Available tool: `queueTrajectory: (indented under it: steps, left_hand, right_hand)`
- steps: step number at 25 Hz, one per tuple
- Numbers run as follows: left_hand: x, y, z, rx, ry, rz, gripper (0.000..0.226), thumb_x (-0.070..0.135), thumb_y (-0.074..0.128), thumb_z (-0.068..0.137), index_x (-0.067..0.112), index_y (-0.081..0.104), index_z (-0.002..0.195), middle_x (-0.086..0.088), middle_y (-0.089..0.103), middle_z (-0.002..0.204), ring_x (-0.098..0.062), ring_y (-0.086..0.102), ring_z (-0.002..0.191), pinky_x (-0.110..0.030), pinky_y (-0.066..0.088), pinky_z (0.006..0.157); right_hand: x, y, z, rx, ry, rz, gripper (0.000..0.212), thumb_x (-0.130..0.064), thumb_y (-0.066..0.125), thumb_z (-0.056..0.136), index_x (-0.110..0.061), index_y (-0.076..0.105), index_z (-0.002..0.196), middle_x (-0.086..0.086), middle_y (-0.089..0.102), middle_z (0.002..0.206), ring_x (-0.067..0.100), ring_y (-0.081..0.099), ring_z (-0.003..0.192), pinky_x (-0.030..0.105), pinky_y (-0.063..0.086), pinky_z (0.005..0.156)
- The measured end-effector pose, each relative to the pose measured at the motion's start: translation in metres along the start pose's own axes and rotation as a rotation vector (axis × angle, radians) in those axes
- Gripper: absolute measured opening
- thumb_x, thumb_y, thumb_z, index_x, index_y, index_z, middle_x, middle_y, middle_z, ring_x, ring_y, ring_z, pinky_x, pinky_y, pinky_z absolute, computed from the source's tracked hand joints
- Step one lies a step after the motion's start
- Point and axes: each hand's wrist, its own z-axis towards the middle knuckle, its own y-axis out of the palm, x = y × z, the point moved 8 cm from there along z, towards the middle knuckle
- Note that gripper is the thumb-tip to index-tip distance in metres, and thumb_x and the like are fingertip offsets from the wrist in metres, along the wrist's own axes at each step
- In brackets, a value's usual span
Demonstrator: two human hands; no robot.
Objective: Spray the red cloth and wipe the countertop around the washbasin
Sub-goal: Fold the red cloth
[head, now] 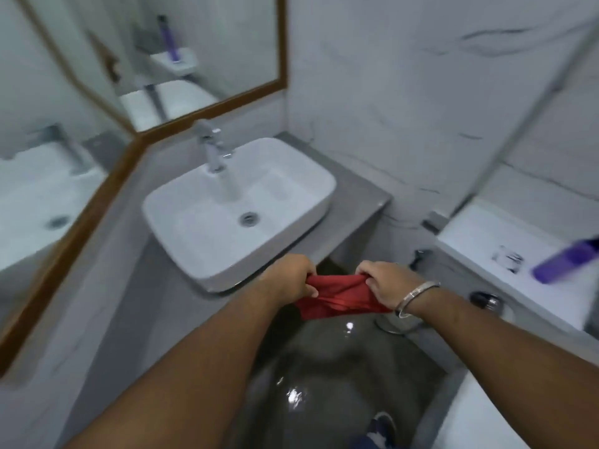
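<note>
Two hands, left hand point(291, 275) and right hand point(387, 283), fingers clenched on one crumpled red cloth point(340, 296), near one white rectangular ceramic washbasin point(291, 176).

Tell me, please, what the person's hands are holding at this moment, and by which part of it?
Both hands hold the red cloth: the left hand has its grip on the cloth's left end, the right hand on its right end, with the cloth stretched between them.
</note>
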Motion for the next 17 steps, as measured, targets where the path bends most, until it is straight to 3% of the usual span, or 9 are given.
queueTrajectory:
  steps: [4, 8, 11, 14, 17]
  left_hand:
    - [0.133, -0.001, 0.104, -0.027, 0.196, 0.019, 0.029, 0.029, 0.087, 0.072, 0.013, 0.068, 0.086, -0.002, 0.065, 0.085, -0.021, 0.061, 0.081, -0.028, 0.039, 0.066]
    - [0.257, 0.014, 0.198, -0.122, 0.378, -0.054, 0.022, 0.019, 0.085, 0.078, 0.008, 0.068, 0.087, -0.006, 0.066, 0.083, -0.016, 0.059, 0.075, -0.020, 0.042, 0.061]
    - [0.292, 0.018, 0.255, -0.242, 0.364, -0.263, 0.022, 0.002, 0.084, 0.077, 0.004, 0.071, 0.094, -0.007, 0.071, 0.083, -0.011, 0.064, 0.067, -0.028, 0.057, 0.066]
    - [0.305, 0.023, 0.310, -0.284, 0.347, -0.299, 0.020, -0.007, 0.080, 0.077, 0.002, 0.072, 0.093, -0.002, 0.070, 0.073, -0.004, 0.064, 0.056, -0.023, 0.054, 0.059]
    - [0.301, 0.046, 0.360, -0.327, 0.294, -0.280, 0.019, -0.007, 0.077, 0.080, 0.005, 0.073, 0.094, -0.005, 0.071, 0.079, -0.013, 0.067, 0.066, -0.036, 0.059, 0.072]
  right_hand:
    - [0.130, -0.058, -0.063, 0.120, 0.231, 0.101, 0.017, -0.020, 0.044, 0.095, -0.023, 0.052, 0.109, 0.003, 0.062, 0.104, 0.024, 0.059, 0.095, 0.036, 0.043, 0.081]
    - [0.271, -0.108, -0.124, 0.320, 0.499, 0.347, 0.013, -0.022, 0.060, 0.089, -0.028, 0.054, 0.099, 0.001, 0.063, 0.096, 0.020, 0.060, 0.088, 0.034, 0.047, 0.081]
    - [0.332, -0.128, -0.127, 0.398, 0.564, 0.437, 0.016, -0.018, 0.065, 0.085, -0.022, 0.059, 0.099, -0.001, 0.061, 0.093, 0.016, 0.057, 0.086, 0.028, 0.044, 0.077]
    - [0.379, -0.127, -0.093, 0.433, 0.627, 0.420, 0.014, -0.013, 0.061, 0.085, -0.020, 0.061, 0.098, 0.004, 0.062, 0.098, 0.022, 0.058, 0.089, 0.031, 0.045, 0.078]
    - [0.407, -0.108, -0.052, 0.316, 0.730, 0.259, 0.021, -0.006, 0.050, 0.089, -0.016, 0.058, 0.106, 0.008, 0.058, 0.106, 0.028, 0.058, 0.090, 0.032, 0.044, 0.075]
